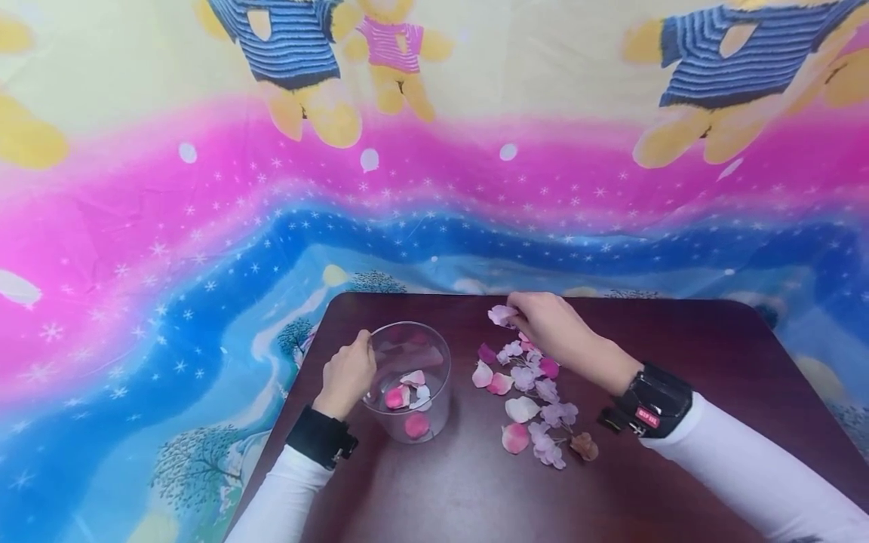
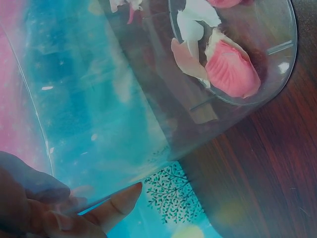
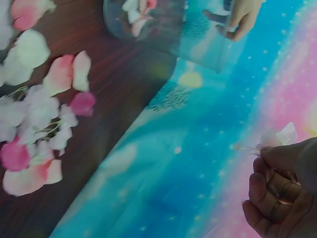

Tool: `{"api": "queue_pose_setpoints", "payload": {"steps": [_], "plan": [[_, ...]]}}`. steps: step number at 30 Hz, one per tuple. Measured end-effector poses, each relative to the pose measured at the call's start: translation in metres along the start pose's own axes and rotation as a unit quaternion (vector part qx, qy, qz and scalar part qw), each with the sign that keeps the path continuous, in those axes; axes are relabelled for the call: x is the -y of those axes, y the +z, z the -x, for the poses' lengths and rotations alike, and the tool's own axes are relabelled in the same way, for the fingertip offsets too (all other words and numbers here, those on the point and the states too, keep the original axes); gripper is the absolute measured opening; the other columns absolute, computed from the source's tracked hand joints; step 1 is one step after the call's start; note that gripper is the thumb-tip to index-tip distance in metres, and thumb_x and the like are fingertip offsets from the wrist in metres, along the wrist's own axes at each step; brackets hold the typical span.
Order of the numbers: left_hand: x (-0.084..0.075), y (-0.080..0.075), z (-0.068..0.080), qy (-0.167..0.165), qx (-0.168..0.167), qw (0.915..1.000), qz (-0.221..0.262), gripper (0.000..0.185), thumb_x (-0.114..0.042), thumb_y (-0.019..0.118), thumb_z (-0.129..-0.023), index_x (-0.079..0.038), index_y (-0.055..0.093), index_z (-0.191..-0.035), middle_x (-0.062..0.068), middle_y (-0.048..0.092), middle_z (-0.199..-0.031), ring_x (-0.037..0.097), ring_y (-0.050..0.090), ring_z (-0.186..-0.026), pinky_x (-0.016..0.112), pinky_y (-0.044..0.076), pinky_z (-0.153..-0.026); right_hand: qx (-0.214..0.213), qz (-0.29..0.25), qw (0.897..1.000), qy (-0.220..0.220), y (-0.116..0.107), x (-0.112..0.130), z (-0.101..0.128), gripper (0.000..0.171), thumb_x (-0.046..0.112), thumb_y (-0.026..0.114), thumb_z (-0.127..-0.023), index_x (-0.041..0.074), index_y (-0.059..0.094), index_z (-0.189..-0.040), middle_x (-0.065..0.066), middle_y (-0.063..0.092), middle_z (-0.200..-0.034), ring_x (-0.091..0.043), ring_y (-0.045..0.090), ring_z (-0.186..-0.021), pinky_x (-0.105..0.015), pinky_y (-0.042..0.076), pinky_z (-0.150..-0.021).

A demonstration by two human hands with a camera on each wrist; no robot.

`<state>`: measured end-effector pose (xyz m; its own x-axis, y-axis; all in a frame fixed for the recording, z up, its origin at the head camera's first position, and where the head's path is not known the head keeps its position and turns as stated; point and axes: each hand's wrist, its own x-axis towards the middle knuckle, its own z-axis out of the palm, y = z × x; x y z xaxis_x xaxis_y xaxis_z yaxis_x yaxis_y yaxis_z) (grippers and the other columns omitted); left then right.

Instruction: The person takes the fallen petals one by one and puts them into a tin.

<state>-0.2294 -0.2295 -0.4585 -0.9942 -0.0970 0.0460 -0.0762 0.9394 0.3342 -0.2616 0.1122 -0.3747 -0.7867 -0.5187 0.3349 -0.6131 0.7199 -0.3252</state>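
A small red label sits on the black wrist strap of the right arm; its white lettering is too small to read. No other text shows.

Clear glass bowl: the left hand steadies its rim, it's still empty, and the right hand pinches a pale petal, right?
Not empty. The head view shows pink and white petals lying inside the clear glass bowl. The left hand does hold its rim, and the right hand pinches a pale petal.

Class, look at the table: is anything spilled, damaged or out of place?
Nothing looks damaged. Loose petals lie scattered on the table beside the clear cup, which stands upright with a few petals inside; one brownish piece among them looks withered.
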Motion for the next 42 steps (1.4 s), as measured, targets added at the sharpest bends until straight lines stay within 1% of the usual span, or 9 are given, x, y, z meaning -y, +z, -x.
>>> {"api": "queue_pose_setpoints", "payload": {"steps": [9,19,23,31,33,34,36,39,42], "plan": [[0.004,-0.002,0.0,0.0,-0.005,1.0,-0.002,0.018,-0.023,0.042,-0.106,-0.011,0.055,-0.11,0.008,0.055,-0.067,0.026,0.057,-0.058,0.041,0.044,-0.054,-0.037,-0.015,0.998,-0.044,0.003,0.036,-0.016,0.006,0.007,0.069,-0.093,0.009,0.066,-0.089,0.001,0.062,-0.075,-0.014,0.054,-0.069,-0.033,0.049,-0.069],[0.002,-0.003,0.001,0.003,-0.004,1.0,0.001,0.018,-0.022,0.042,-0.106,-0.01,0.055,-0.112,0.009,0.055,-0.067,0.027,0.057,-0.058,0.041,0.044,-0.054,-0.069,0.002,0.992,-0.103,0.03,0.063,-0.015,0.012,0.004,0.073,-0.09,0.011,0.065,-0.083,0.001,0.061,-0.07,-0.016,0.055,-0.067,-0.036,0.049,-0.072],[0.002,-0.003,0.001,0.004,-0.006,1.0,0.0,0.019,-0.022,0.041,-0.106,-0.01,0.055,-0.112,0.009,0.055,-0.067,0.027,0.057,-0.058,0.042,0.044,-0.054,-0.068,-0.001,0.991,-0.112,0.041,0.072,-0.015,0.011,0.005,0.074,-0.089,0.011,0.067,-0.083,0.0,0.063,-0.07,-0.017,0.059,-0.068,-0.037,0.051,-0.076],[0.002,-0.001,0.001,0.004,-0.005,1.0,0.001,0.019,-0.022,0.043,-0.106,-0.009,0.055,-0.112,0.009,0.054,-0.066,0.028,0.057,-0.058,0.042,0.044,-0.054,-0.061,0.006,0.992,-0.113,0.065,0.08,-0.024,0.015,0.006,0.072,-0.09,0.012,0.064,-0.079,0.0,0.06,-0.066,-0.018,0.06,-0.065,-0.034,0.049,-0.07],[0.001,0.0,0.001,0.003,-0.008,1.0,0.0,0.018,-0.022,0.043,-0.106,-0.01,0.055,-0.112,0.009,0.054,-0.067,0.028,0.058,-0.059,0.042,0.045,-0.054,-0.043,0.027,0.993,-0.11,0.071,0.081,-0.026,0.006,0.012,0.074,-0.09,0.012,0.069,-0.088,-0.001,0.066,-0.075,-0.02,0.065,-0.074,-0.036,0.051,-0.077],[0.001,0.0,0.001,0.003,-0.01,0.9999,0.0,0.018,-0.022,0.043,-0.106,-0.01,0.055,-0.111,0.009,0.055,-0.067,0.029,0.059,-0.06,0.043,0.045,-0.055,-0.024,0.035,0.993,-0.106,0.073,0.082,-0.026,0.011,0.018,0.075,-0.09,0.011,0.071,-0.097,-0.004,0.07,-0.085,-0.022,0.066,-0.083,-0.038,0.051,-0.083],[0.001,0.0,0.001,0.004,-0.013,0.9999,0.0,0.017,-0.022,0.044,-0.105,-0.01,0.055,-0.109,0.01,0.057,-0.068,0.03,0.06,-0.061,0.044,0.046,-0.055,0.036,0.064,0.993,-0.095,0.076,0.083,-0.025,0.04,0.036,0.074,-0.091,0.012,0.068,-0.122,-0.01,0.071,-0.116,-0.029,0.065,-0.112,-0.044,0.047,-0.102],[0.001,0.001,0.001,0.007,-0.016,0.9998,0.002,0.015,-0.021,0.045,-0.105,-0.01,0.055,-0.108,0.01,0.059,-0.07,0.031,0.062,-0.063,0.045,0.048,-0.055,0.137,0.089,0.983,-0.079,0.077,0.085,-0.02,0.078,0.06,0.066,-0.089,0.022,0.044,-0.153,-0.015,0.042,-0.158,-0.037,0.034,-0.15,-0.056,0.024,-0.121],[0.0,0.002,0.0,0.011,-0.02,0.9997,0.005,0.015,-0.021,0.046,-0.105,-0.009,0.056,-0.108,0.011,0.059,-0.07,0.032,0.063,-0.063,0.046,0.048,-0.055,0.189,0.09,0.975,-0.07,0.075,0.088,-0.016,0.085,0.07,0.055,-0.09,0.03,0.028,-0.16,-0.013,0.021,-0.169,-0.036,0.013,-0.159,-0.061,0.009,-0.125]]}}
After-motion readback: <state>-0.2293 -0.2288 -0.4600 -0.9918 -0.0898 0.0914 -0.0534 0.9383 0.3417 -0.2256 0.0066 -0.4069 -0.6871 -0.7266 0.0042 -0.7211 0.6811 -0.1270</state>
